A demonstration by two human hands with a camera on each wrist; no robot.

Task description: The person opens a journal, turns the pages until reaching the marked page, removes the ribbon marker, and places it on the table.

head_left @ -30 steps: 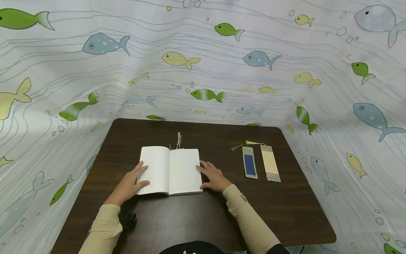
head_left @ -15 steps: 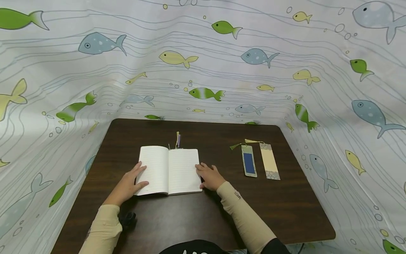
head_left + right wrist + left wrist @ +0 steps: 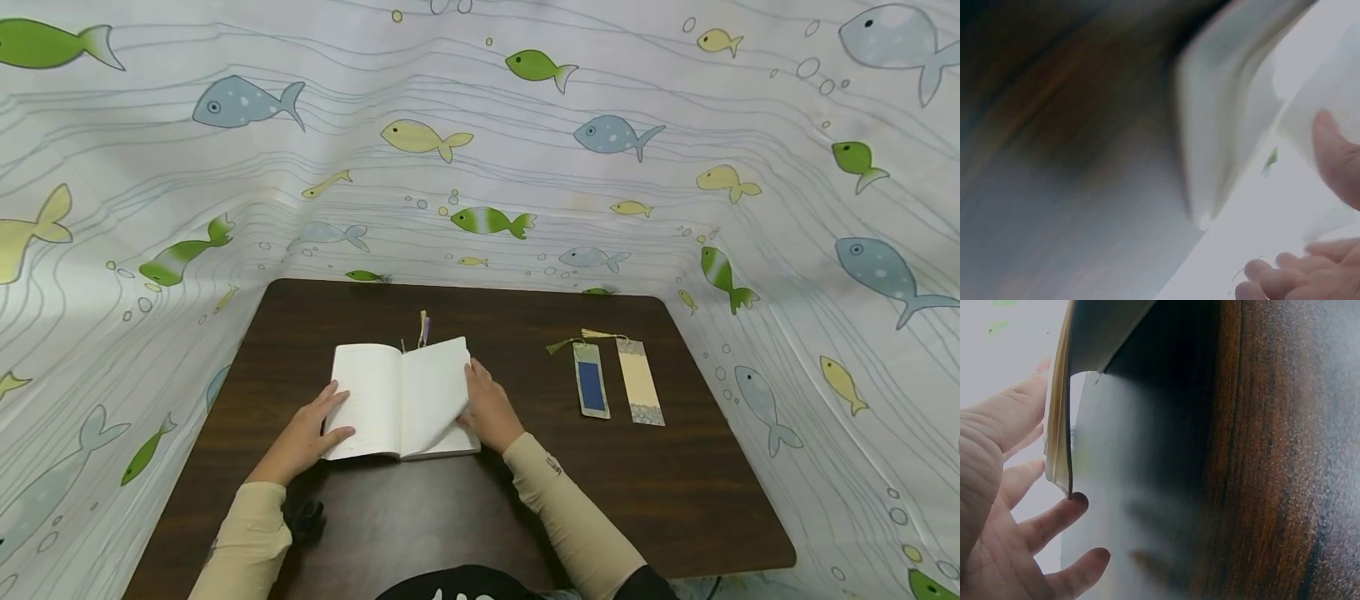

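Note:
An open notebook (image 3: 365,404) with lined white pages lies near the middle of the dark wooden table (image 3: 637,508). My left hand (image 3: 306,433) holds its left side, thumb and index finger on the page. In the left wrist view the cover's corner (image 3: 1063,469) stands between thumb and fingers. At the notebook's right side my right hand (image 3: 491,408) holds a raised page (image 3: 435,383), its lower corner curled up and the sheet beneath showing. In the right wrist view the thumb (image 3: 1332,150) overlaps white paper; the fingers (image 3: 1285,275) are bent and partly cut off.
Right of the notebook lie two tasselled bookmarks, one with a blue panel (image 3: 591,386) and one cream (image 3: 637,382). Purple and yellow tassels (image 3: 424,327) stick out above the notebook's top edge. A fish-patterned cloth (image 3: 480,150) surrounds the table at the back and sides.
The right-hand page has come up from lying flat, its lower corner lifted and curled leftward. My right hand has turned and moved slightly in to the left. My left hand has stayed put.

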